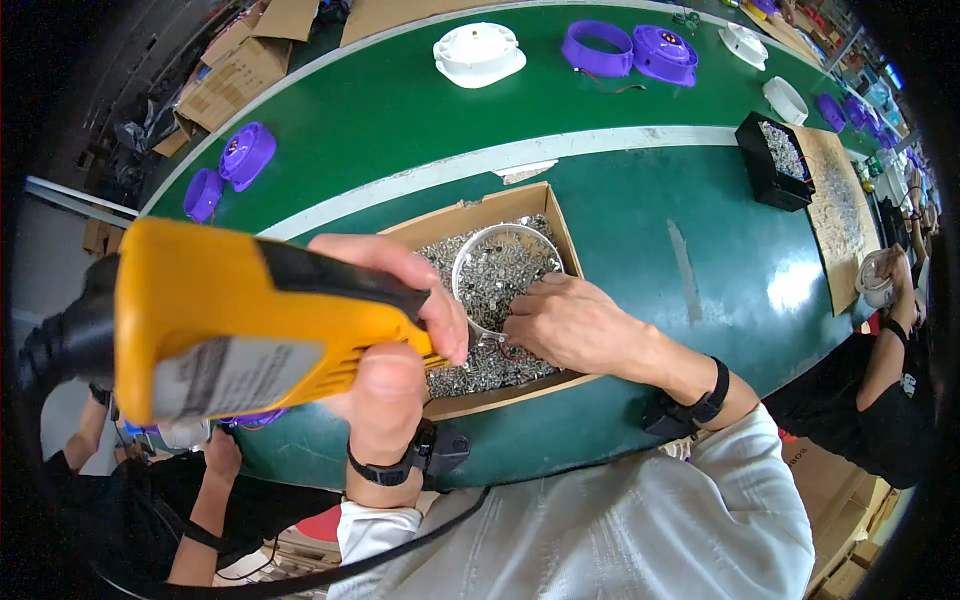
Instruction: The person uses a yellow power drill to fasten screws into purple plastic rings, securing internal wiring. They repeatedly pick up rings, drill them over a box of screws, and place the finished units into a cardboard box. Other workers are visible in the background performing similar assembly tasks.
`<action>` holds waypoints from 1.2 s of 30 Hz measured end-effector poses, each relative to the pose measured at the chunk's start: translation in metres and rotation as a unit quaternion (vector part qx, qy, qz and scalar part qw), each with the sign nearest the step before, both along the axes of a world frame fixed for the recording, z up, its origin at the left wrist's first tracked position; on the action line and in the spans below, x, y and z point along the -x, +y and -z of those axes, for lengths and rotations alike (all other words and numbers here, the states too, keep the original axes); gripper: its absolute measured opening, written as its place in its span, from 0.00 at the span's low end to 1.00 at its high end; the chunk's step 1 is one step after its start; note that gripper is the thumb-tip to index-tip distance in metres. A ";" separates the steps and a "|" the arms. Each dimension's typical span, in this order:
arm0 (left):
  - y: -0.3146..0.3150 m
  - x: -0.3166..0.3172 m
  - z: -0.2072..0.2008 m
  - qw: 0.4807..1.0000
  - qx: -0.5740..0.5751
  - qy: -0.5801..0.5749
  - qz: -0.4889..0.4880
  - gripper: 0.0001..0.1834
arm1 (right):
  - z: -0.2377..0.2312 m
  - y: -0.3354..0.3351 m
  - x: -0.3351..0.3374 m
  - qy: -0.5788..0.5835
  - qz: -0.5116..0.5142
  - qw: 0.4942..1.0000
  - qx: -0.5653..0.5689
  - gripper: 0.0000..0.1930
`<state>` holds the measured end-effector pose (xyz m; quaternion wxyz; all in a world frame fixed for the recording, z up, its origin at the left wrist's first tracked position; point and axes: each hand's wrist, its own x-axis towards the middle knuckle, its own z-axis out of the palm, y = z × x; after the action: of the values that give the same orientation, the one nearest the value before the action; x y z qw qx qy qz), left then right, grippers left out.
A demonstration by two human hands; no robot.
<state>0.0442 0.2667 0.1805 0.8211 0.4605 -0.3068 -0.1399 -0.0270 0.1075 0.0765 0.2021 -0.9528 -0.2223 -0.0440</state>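
Note:
My left hand (385,330) grips a bulky yellow-and-black corded power tool (240,330), held high and large in the foreground. Its front end points toward a white ring-shaped housing (457,280), but the tip is mostly hidden by my hand. The ring rests on a bed of small silvery screws or fasteners (440,255) in an open cardboard box (562,225). My right hand (565,325) is closed over the ring's lower right rim, knuckles up and fingertips hidden. A bit of red wire (512,352) shows beside the right thumb.
Beyond the box, a green belt (370,110) carries white housings (478,55) and purple housings (665,55). Right of the box, a black bin (775,185) of small parts stands beside a brown board (835,220). Co-workers' arms (885,350) (205,500) are at both sides. A black cable (400,550) crosses before me.

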 end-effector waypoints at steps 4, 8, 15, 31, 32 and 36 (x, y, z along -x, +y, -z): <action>0.001 -0.001 0.007 0.998 -0.041 -0.036 -0.041 0.29 | -0.002 0.000 0.000 0.006 -0.004 1.000 0.004 0.07; 0.012 -0.005 -0.005 0.985 -0.051 -0.155 -0.056 0.30 | -0.006 0.005 0.003 -0.035 0.038 0.999 0.000 0.09; 0.047 -0.007 -0.024 0.975 0.062 -0.212 -0.032 0.31 | -0.018 0.019 -0.002 -0.132 0.058 0.989 -0.030 0.08; 0.062 0.000 -0.031 0.969 0.095 -0.190 -0.122 0.32 | -0.053 -0.089 -0.121 -0.335 0.175 0.925 -0.024 0.06; 0.061 -0.001 -0.028 0.970 0.099 -0.187 -0.121 0.32 | -0.043 -0.102 -0.129 -0.312 0.168 0.935 -0.014 0.07; 0.082 -0.007 -0.029 0.965 0.080 -0.227 -0.101 0.31 | 0.012 -0.116 -0.180 -0.116 0.111 0.986 -0.033 0.10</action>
<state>0.0514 0.3485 0.2096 0.7744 0.4412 -0.4471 0.0767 0.1535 -0.0086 0.0649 0.1997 -0.9529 -0.1354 -0.1838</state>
